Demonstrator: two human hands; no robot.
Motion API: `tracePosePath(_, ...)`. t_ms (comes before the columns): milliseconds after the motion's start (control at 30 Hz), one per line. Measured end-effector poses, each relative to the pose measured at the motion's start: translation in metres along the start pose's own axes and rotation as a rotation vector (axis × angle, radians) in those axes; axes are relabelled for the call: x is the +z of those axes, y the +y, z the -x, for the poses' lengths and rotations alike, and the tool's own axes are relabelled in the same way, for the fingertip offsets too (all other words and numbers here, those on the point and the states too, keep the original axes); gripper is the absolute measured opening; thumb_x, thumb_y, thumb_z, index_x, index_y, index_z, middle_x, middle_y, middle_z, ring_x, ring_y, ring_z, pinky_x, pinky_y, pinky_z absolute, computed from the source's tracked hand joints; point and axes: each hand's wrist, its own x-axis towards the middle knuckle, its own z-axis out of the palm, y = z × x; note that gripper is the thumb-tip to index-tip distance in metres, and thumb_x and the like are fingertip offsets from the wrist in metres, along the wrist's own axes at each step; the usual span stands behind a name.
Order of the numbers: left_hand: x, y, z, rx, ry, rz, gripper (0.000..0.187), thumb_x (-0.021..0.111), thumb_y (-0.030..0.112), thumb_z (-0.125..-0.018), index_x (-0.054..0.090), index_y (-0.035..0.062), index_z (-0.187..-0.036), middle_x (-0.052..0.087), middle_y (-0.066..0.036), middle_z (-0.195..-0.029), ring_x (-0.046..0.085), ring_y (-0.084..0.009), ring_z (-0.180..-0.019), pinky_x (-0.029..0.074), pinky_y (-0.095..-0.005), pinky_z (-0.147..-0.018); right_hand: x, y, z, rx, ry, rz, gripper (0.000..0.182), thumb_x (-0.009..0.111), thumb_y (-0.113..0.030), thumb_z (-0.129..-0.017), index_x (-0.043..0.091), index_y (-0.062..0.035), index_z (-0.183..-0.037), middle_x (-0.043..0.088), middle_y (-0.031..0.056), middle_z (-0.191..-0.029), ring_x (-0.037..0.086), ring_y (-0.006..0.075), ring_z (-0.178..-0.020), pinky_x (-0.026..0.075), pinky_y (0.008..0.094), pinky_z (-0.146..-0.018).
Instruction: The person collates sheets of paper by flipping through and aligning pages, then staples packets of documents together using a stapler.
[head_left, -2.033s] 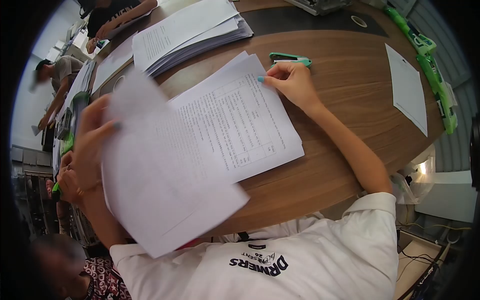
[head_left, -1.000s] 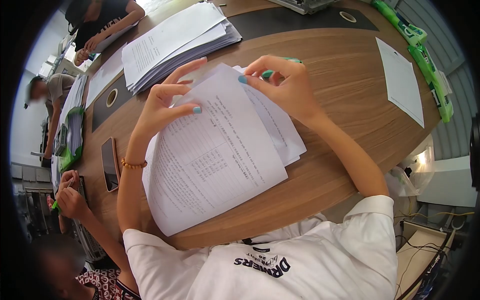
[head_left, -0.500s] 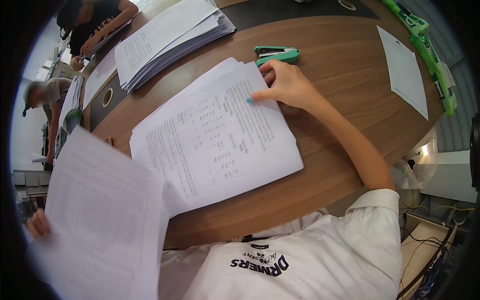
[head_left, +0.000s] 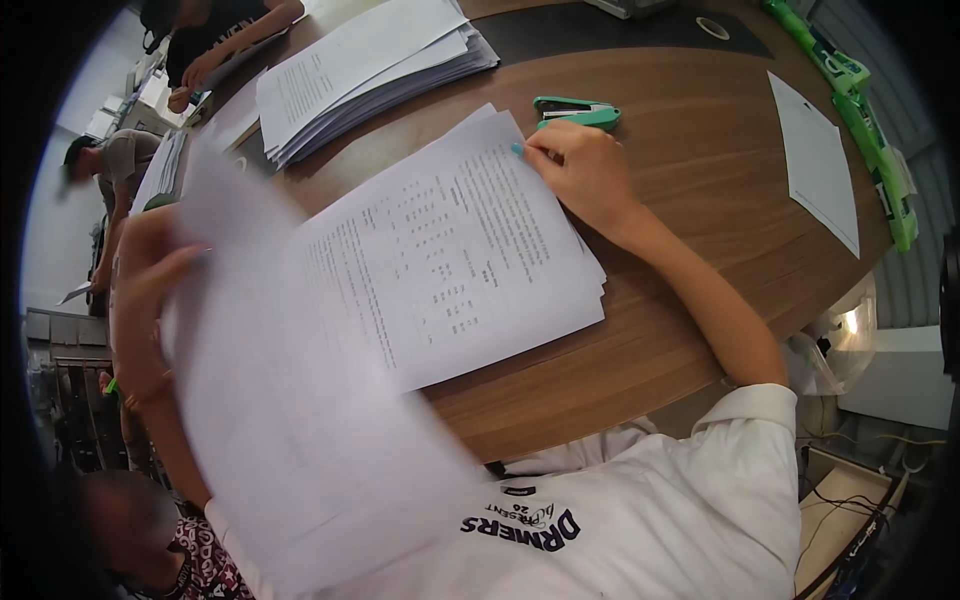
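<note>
A printed stack of paper [head_left: 450,240] lies on the wooden table before me. My right hand [head_left: 588,175] pinches the upper right corner of its top sheet, the thumb with its blue nail against the index finger. Just beyond that hand is a green stapler [head_left: 580,112]. On the left, my left hand [head_left: 155,290] grips the edge of a lifted sheet [head_left: 300,430], which is blurred and hangs over the lower left part of the stack and my shirt.
A thick paper pile [head_left: 370,75] stands at the back left. A single sheet [head_left: 815,165] lies at right, beside green packages [head_left: 870,150]. The brown table [head_left: 700,200] curves round. People sit or stand at left, one person's head [head_left: 120,520] low down.
My left hand has come up and inward with the lifted sheet. My right hand's fingers have closed at the stack's corner. Another person's head now shows at lower left.
</note>
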Motion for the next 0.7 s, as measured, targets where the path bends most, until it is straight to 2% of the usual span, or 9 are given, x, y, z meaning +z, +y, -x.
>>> tracePosePath(33,0.020,-0.021,-0.014,0.090,-0.154,0.124,0.034,0.065,0.000,-0.066,0.053,-0.0040,-0.098,0.057,-0.006,-0.083,0.055,-0.0096,-0.073,0.045,-0.0219,-0.069,0.000,-0.001,0.001,-0.144,0.064,0.229,0.011,0.063,-0.010,-0.070,0.064,-0.0059,-0.080,0.057,0.0015,-0.065,0.057,0.0126,-0.054,0.044,0.0238,-0.048)
tracePosePath(100,0.065,-0.004,-0.035,0.108,-0.431,0.073,0.017,0.064,-0.002,-0.067,0.063,-0.0032,-0.084,0.060,-0.003,-0.074,0.056,-0.0073,-0.071,0.045,-0.0204,-0.064,0.001,-0.001,0.000,-0.284,0.164,0.325,0.012,0.063,-0.010,-0.070,0.064,-0.0064,-0.082,0.056,0.0006,-0.066,0.057,0.0136,-0.053,0.044,0.0243,-0.046)
tracePosePath(133,0.086,-0.008,-0.038,0.180,-0.415,0.147,0.018,0.066,-0.003,-0.065,0.064,-0.0024,-0.083,0.060,-0.002,-0.075,0.056,-0.0074,-0.070,0.045,-0.0205,-0.065,0.002,-0.001,-0.001,-0.420,0.256,0.419,0.014,0.063,-0.009,-0.070,0.064,-0.0068,-0.083,0.055,-0.0003,-0.067,0.057,0.0146,-0.052,0.043,0.0249,-0.044)
tracePosePath(200,0.110,-0.020,-0.051,0.233,-0.451,0.165,0.019,0.068,0.000,-0.064,0.065,0.0008,-0.083,0.062,-0.004,-0.081,0.056,-0.0092,-0.075,0.045,-0.0231,-0.071,0.000,-0.001,-0.002,-0.437,0.279,0.442,0.014,0.063,-0.009,-0.070,0.064,-0.0072,-0.084,0.055,-0.0007,-0.068,0.056,0.0139,-0.051,0.043,0.0244,-0.043)
tracePosePath(267,0.135,-0.009,-0.054,0.402,-0.341,0.196,0.016,0.069,0.004,-0.064,0.067,0.0052,-0.081,0.062,-0.006,-0.091,0.056,-0.0127,-0.085,0.043,-0.0261,-0.078,-0.002,-0.002,-0.003,-0.454,0.298,0.461,0.015,0.063,-0.008,-0.070,0.063,-0.0075,-0.085,0.056,-0.0011,-0.070,0.055,0.0131,-0.049,0.043,0.0240,-0.042)
tracePosePath(367,0.152,-0.011,-0.060,0.462,-0.321,0.242,0.015,0.069,0.006,-0.065,0.068,0.0080,-0.079,0.060,-0.007,-0.100,0.053,-0.0157,-0.092,0.041,-0.0286,-0.082,-0.005,-0.006,-0.005,-0.409,0.300,0.302,0.010,0.064,-0.008,-0.070,0.062,-0.0070,-0.080,0.057,-0.0010,-0.072,0.054,0.0116,-0.048,0.042,0.0240,-0.041)
tracePosePath(433,0.159,-0.018,-0.062,0.444,-0.358,0.274,0.015,0.070,0.006,-0.064,0.068,0.0082,-0.078,0.059,-0.007,-0.102,0.053,-0.0161,-0.092,0.042,-0.0294,-0.082,-0.008,-0.009,-0.007,-0.274,0.311,0.049,0.007,0.065,-0.009,-0.070,0.061,-0.0077,-0.075,0.059,-0.0007,-0.076,0.052,0.0107,-0.046,0.041,0.0223,-0.041)
tracePosePath(567,0.167,-0.027,-0.060,0.371,-0.388,0.303,0.015,0.072,0.007,-0.061,0.068,0.0087,-0.075,0.057,-0.007,-0.107,0.053,-0.0162,-0.094,0.042,-0.0315,-0.083,-0.009,-0.009,-0.007,-0.221,0.256,0.036,0.008,0.066,-0.009,-0.069,0.059,-0.0094,-0.073,0.060,0.0010,-0.078,0.051,0.0097,-0.048,0.038,0.0206,-0.040)
tracePosePath(700,0.171,-0.028,-0.059,0.362,-0.343,0.265,0.013,0.073,0.008,-0.060,0.068,0.0092,-0.073,0.057,-0.007,-0.108,0.055,-0.0159,-0.089,0.044,-0.0308,-0.080,-0.012,-0.022,-0.014,-0.423,0.442,0.173,0.009,0.066,-0.010,-0.069,0.059,-0.0118,-0.074,0.060,0.0023,-0.081,0.053,0.0121,-0.055,0.039,0.0211,-0.044)
